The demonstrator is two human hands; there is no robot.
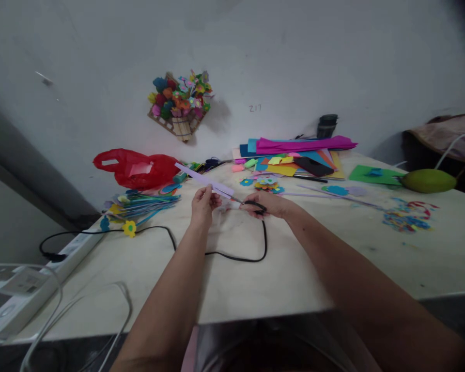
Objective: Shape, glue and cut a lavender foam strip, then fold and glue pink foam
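In the head view my left hand [203, 204] pinches a long lavender paper strip [196, 174], which slants up and to the left above the table. My right hand [269, 203] is closed round the dark handles of a pair of scissors [254, 205]. The scissors' blades point left and meet the near right end of the strip. Behind my hands lies a small pile of cut paper flowers [266, 183]. A black cable [236, 258] runs across the table below both hands.
A red plastic bag [139, 168] and bundled paper-flower stems [151, 205] are at left, near a white power strip [70, 258]. Coloured sheets [306, 145] are stacked at the back. Paper scraps [406, 217] and a green mango-like fruit [429, 181] lie at right.
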